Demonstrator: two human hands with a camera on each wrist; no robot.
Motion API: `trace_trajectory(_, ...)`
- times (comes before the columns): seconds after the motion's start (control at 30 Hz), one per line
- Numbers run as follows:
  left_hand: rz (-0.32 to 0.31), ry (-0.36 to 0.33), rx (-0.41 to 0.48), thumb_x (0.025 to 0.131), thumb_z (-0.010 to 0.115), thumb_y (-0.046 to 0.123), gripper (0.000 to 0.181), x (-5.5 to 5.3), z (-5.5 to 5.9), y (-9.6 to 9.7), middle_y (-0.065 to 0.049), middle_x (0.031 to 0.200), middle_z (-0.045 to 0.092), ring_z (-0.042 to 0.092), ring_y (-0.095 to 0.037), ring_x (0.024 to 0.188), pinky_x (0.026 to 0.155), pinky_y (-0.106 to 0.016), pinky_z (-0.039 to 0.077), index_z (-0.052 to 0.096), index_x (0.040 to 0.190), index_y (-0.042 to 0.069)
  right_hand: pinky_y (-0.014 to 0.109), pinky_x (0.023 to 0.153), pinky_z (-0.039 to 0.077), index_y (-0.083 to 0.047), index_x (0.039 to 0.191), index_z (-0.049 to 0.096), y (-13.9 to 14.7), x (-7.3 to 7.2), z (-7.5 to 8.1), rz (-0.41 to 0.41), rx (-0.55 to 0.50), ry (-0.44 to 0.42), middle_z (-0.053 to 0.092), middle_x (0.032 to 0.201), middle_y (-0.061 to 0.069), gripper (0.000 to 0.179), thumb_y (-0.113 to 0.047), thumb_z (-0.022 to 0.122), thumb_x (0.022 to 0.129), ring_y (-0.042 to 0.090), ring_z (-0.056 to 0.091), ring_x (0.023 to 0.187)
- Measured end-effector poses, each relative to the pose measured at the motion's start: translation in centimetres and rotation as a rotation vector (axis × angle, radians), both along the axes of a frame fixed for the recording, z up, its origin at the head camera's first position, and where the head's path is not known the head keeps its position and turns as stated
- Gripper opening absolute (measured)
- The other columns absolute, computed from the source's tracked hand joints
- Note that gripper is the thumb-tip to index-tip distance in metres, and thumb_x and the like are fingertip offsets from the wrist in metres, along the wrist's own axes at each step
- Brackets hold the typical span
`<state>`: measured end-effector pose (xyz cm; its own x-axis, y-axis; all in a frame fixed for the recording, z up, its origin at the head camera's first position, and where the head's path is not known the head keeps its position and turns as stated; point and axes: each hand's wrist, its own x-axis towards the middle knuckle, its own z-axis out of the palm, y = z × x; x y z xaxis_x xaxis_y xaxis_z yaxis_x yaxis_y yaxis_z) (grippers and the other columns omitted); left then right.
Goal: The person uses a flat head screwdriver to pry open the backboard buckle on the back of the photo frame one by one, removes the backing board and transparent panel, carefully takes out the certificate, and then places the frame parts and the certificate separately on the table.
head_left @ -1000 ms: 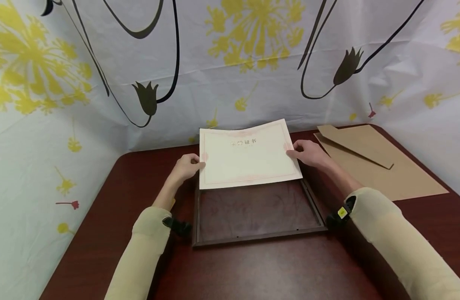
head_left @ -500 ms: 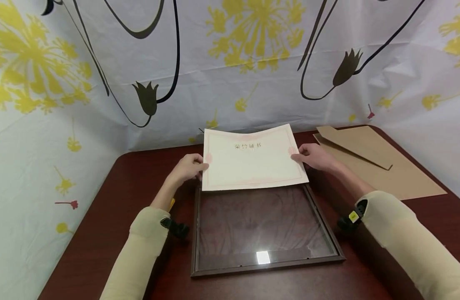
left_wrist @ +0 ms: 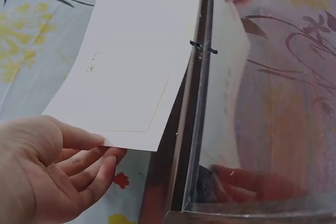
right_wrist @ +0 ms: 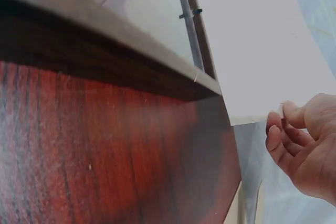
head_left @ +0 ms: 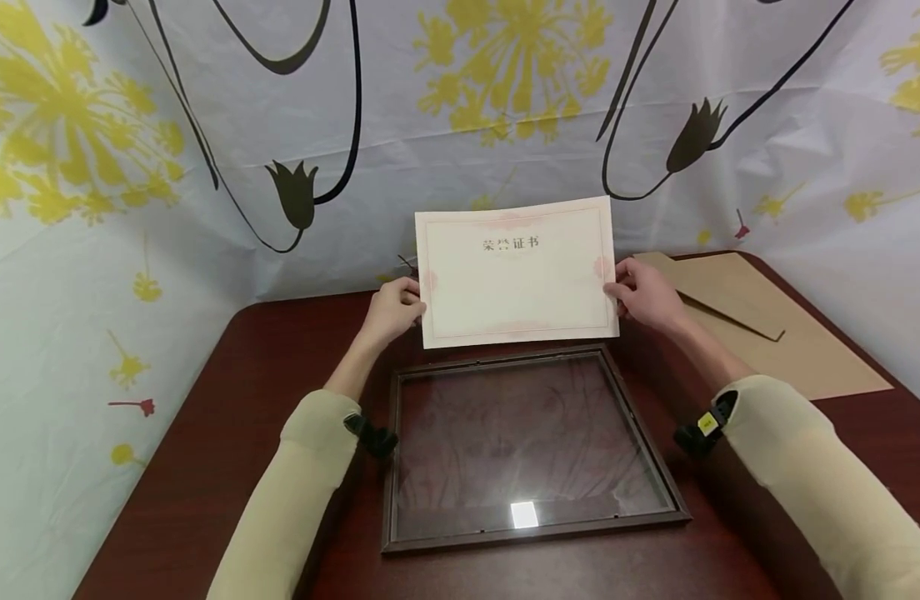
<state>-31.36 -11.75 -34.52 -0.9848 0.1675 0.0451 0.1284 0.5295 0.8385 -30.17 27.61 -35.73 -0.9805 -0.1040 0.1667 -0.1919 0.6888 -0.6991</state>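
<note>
A cream certificate sheet [head_left: 516, 287] with a pinkish border and printed characters is held up by its two short sides, tilted toward the viewer. My left hand [head_left: 395, 310] pinches its left edge between thumb and fingers; the left wrist view shows that hand [left_wrist: 58, 166] at the sheet's corner region. On the opposite edge, my right hand [head_left: 646, 293] pinches the paper, thumb in front. Below the sheet a dark picture frame [head_left: 535, 533] with a clear pane lies on the table, just apart from the paper's lower edge in the head view.
A brown backing board [head_left: 812, 333] with a raised flap lies at the table's right. The dark red table [head_left: 265, 417] ends at a patterned cloth wall [head_left: 460, 125]. Small dark tabs [left_wrist: 202, 45] stand on the frame's far rail.
Both hands have raised the certificate, making it more upright and uncovering the frame's far rail. Earlier, the frame's near side came down toward the viewer, and it now lies flat.
</note>
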Motion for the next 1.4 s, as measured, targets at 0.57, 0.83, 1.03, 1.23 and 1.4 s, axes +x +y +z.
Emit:
trace_trajectory(0.57,-0.120,-0.227,-0.128,0.096,0.064,0.002,0.027,0.1,-1.3,0.4,-0.019,0.099,0.071,0.072,-0.026,0.072,0.065,-0.031,0.057,0.059,0.121,-0.007,0.032,0.061,0.051,0.014,0.118,0.053,1.3,-0.5,-1.1,0.009,0.124,-0.137,0.065,0.103,0.029,0.033,-0.012,0.062,0.100,0.030,0.066,0.074)
trace_trajectory(0.83,-0.168,-0.265,-0.161,0.091,0.064,-0.001,0.025,0.7,-1.6,0.7,-0.014,0.087,0.070,0.066,-0.014,0.061,0.062,-0.027,0.056,0.061,0.115,-0.010,0.031,0.060,0.047,0.012,0.111,0.057,1.4,-0.2,-1.3,0.002,0.173,-0.174,0.067,0.088,0.022,0.028,-0.011,0.064,0.098,0.027,0.065,0.068)
trace_trajectory(1.03,-0.188,-0.253,-0.188,0.091,0.066,0.001,0.023,1.0,-2.0,0.9,-0.009,0.085,0.066,0.064,-0.013,0.062,0.063,-0.028,0.054,0.062,0.112,-0.008,0.029,0.057,0.045,0.011,0.107,0.058,1.7,0.0,-1.7,0.001,0.208,-0.222,0.060,0.066,0.009,0.025,-0.011,0.064,0.097,0.019,0.059,0.060)
trace_trajectory(1.23,-0.186,-0.237,-0.215,0.092,0.065,0.002,0.027,1.1,-1.9,1.2,-0.015,0.098,0.065,0.066,-0.015,0.064,0.065,-0.028,0.056,0.061,0.117,-0.009,0.030,0.056,0.047,0.012,0.108,0.057,2.0,0.3,-1.9,0.003,0.216,-0.243,0.058,0.062,0.007,0.029,-0.013,0.064,0.096,0.018,0.058,0.059)
trace_trajectory(1.4,-0.170,-0.230,-0.244,0.096,0.063,0.004,0.033,1.3,-1.9,1.1,-0.025,0.122,0.059,0.072,-0.026,0.079,0.070,-0.031,0.058,0.057,0.124,-0.011,0.030,0.054,0.046,0.009,0.105,0.059,1.9,0.5,-1.7,-0.028,0.246,-0.225,0.059,0.062,0.007,0.030,-0.018,0.064,0.095,0.019,0.057,0.057)
